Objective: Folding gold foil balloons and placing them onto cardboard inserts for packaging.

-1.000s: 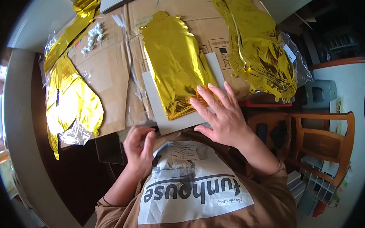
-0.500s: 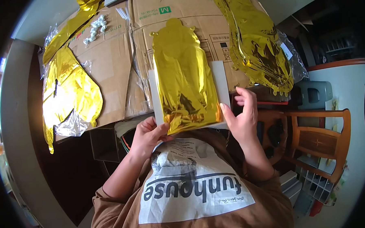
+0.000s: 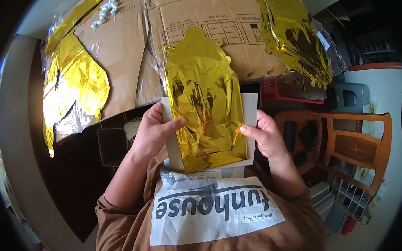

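Note:
A gold foil balloon (image 3: 204,89), flat and uninflated, lies over a white board (image 3: 171,151) in front of my chest. Its far end, with a round tab and small side tabs, reaches past the board over the cardboard. My left hand (image 3: 154,132) grips the left edge of the board, its thumb resting on the foil's margin. On the other side my right hand (image 3: 268,133) clasps the board's right edge, thumb pressed on the gold foil. The fingers of both hands are partly hidden behind the board.
Flattened cardboard (image 3: 122,61) covers the table. Another gold foil balloon (image 3: 75,81) hangs over its left edge, and a stack of gold foil (image 3: 291,36) lies at the right. White curled pieces (image 3: 104,13) sit far left. A wooden chair (image 3: 354,148) stands at right.
The board and gold foil have come nearer to my chest, off the table edge. My right hand, earlier with raised fingers, has closed on the board; my left has moved up its side.

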A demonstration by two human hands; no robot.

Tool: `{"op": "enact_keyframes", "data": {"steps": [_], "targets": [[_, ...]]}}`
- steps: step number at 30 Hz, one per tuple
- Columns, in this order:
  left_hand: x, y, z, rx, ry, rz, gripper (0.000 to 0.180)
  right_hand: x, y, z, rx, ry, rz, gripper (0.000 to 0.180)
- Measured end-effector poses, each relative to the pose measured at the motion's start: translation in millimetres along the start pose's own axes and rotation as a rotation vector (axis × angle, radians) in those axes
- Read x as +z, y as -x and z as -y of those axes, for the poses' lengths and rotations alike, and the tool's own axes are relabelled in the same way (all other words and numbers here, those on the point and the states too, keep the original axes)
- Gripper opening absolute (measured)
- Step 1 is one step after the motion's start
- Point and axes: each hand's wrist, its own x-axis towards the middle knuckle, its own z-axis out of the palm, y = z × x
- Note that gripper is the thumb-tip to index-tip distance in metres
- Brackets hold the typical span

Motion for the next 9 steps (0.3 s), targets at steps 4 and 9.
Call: {"op": "enact_keyframes", "data": {"steps": [4,9], "targets": [[5.4,14.5,0.6,0.009,-0.040,-0.036,0.031,-9.2,-3.8,6.1,-0.069,-0.135,0.064,0.055],[1.7,27.7,1.3,0.039,-0.113,-0.016,0.032,8.4,-15.5,17.8,-0.223,0.158,0.041,0.081]]}}
